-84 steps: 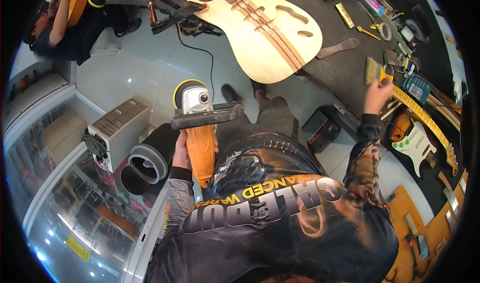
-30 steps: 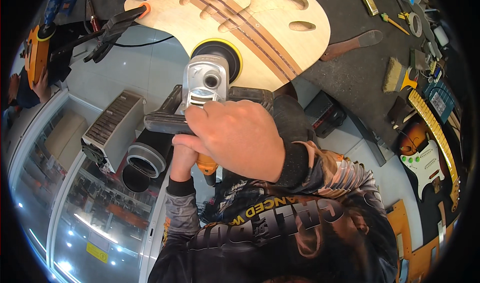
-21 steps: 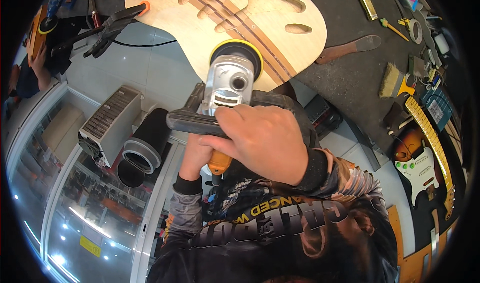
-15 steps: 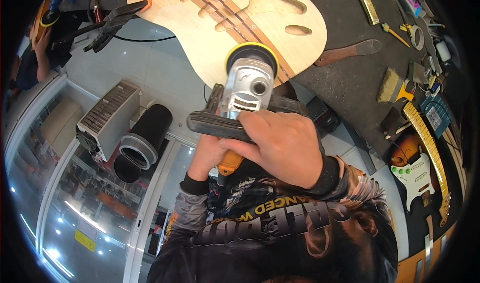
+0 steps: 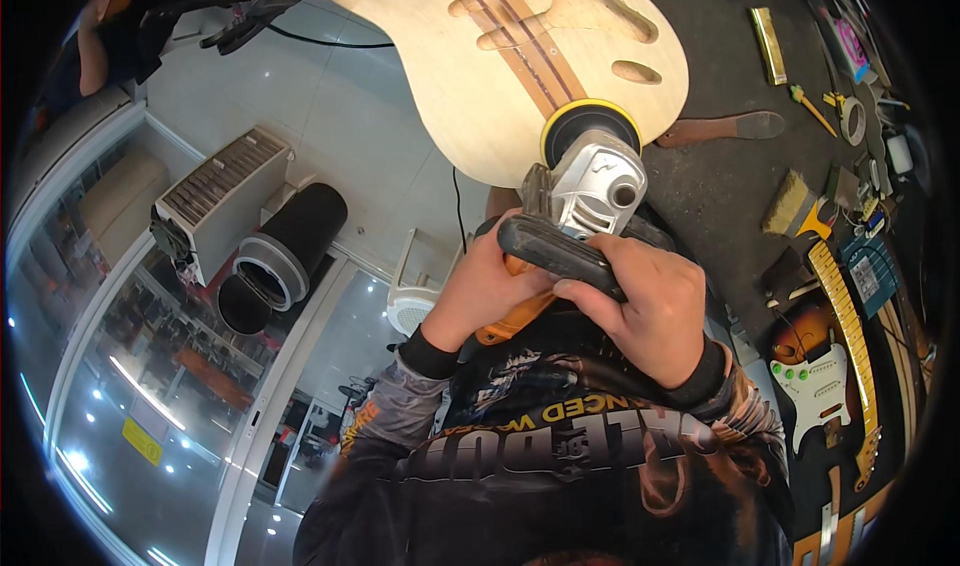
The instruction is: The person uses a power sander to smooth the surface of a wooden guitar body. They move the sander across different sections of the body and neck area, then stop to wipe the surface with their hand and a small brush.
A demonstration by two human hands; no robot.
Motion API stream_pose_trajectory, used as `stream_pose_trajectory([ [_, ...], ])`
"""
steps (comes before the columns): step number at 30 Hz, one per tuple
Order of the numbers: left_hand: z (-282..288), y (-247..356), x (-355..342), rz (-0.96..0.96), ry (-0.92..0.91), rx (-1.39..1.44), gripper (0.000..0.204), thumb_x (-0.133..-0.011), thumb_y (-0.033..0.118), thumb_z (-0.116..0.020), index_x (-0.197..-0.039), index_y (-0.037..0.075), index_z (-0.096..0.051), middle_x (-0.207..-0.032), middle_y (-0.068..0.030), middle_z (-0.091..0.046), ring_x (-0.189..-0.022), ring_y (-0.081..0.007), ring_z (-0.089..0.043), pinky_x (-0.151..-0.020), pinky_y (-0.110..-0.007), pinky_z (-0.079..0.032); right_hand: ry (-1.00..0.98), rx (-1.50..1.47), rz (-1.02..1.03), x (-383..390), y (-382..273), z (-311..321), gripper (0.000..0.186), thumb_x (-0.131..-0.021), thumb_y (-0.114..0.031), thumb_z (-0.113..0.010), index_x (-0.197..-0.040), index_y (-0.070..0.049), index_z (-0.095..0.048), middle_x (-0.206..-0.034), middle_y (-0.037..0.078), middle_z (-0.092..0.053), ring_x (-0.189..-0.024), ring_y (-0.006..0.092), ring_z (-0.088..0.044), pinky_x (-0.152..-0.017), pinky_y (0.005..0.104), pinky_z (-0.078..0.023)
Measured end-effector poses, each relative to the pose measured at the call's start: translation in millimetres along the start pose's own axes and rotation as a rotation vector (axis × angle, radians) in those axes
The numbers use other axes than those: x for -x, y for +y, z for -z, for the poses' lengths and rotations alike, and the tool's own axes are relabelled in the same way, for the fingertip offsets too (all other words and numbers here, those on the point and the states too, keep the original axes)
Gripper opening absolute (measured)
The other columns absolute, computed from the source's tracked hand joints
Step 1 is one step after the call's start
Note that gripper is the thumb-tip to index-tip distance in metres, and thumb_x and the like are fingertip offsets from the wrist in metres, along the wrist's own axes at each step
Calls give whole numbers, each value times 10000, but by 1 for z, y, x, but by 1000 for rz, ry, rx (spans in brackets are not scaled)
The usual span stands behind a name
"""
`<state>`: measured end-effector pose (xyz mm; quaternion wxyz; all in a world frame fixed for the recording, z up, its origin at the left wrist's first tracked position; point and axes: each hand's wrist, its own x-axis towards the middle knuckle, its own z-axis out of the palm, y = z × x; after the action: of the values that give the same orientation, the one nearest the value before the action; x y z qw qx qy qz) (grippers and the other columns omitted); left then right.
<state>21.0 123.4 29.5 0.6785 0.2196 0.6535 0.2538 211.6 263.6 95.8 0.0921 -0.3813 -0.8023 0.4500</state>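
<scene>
An angle grinder with a silver head and orange body is held in front of me in both hands. Its round black sanding pad, rimmed in yellow, lies over the near edge of a pale wooden guitar body; whether they touch I cannot tell. My left hand wraps round the orange body, its fingers partly hidden behind a black handle. The right end of that handle is gripped by my right hand, thumb below. Routed cavities and dark centre stripes show in the guitar body.
A black clamp grips the guitar body at far left. On the dark bench lie a brush, a brown-handled blade and a yellow bar. An electric guitar stands right. A person's arm shows far left.
The grinder and both hands have shifted right along the guitar body's near edge. The whole view has also shifted slightly, with the guitar body now farther right and up.
</scene>
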Motion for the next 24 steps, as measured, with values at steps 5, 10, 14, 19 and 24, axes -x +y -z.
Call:
stream_pose_trajectory([
  [5,7,-8,4,-2,23,20,519,-891,162,-897,-1348,48,-679,-1254,-104,-771,-1207,-228,-716,-1097,-387,-539,-12,4,3,-6,-5,-7,447,-865,-358,-955,-1094,-31,-753,-820,114,-754,-691,309,-755,-618,402,-575],
  [10,21,-25,13,13,45,70,460,-907,128,-872,-1319,25,-695,-1241,-98,-779,-1194,-212,-717,-1090,-387,-546,-30,-1,20,-16,-17,-21,432,-877,-364,-946,-1080,-38,-749,-793,103,-727,-671,310,-736,-606,406,-563],
  [14,36,-33,20,-62,150,83,427,-922,85,-842,-1316,2,-700,-1241,-100,-787,-1185,-207,-721,-1072,-387,-559,-42,22,56,-28,-29,-35,423,-900,-390,-926,-1081,-53,-747,-783,92,-709,-666,308,-724,-597,416,-553],
  [19,61,-45,25,-42,188,123,403,-941,87,-828,-1313,-11,-707,-1248,-108,-791,-1167,-209,-729,-1054,-387,-568,-93,29,34,-42,-44,-54,451,-873,-394,-941,-1100,-48,-761,-836,100,-753,-703,313,-748,-631,400,-568],
  [24,93,-65,33,-44,166,96,391,-986,135,-829,-1328,-13,-709,-1288,-113,-775,-1201,-212,-717,-1056,-408,-569,-29,27,101,-61,-59,-79,432,-934,-439,-883,-959,-87,-633,-759,71,-661,-659,285,-714,-585,417,-549],
])
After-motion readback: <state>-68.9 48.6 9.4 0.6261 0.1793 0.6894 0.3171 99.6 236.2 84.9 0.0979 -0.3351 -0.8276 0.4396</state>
